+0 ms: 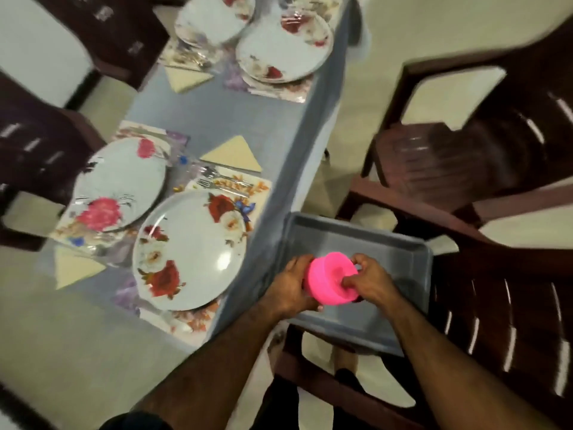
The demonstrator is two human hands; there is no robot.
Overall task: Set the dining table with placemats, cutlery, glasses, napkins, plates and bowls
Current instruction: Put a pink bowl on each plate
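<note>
Over the grey tray (400, 243) that sits on a dark brown chair (502, 321) beside the worktop (217, 119), both hands hold a stack of bright pink bowls (331, 278). The stack is tipped on its side, its open mouth facing the right hand (370, 279); motion blur merges the rims, so how many bowls are nested cannot be told. The left hand (290, 285) covers the stack's base and part of its wall, and the lower edge of the stack is hidden behind both wrists.

On the worktop, covered by a pale blue cloth, four white plates with red and pink flowers lie on floral placemats; the nearest plate (190, 248) is just left of the tray. Forks (217, 178) lie past that plate, near a cream triangular napkin (232, 154). The far plates are smeared and one is cut off by the top edge.

Left grip: fingers curled round the base of the stack. Right grip: thumb and fingers pinching the rim of the top bowl, fingertips reaching inside the mouth.
</note>
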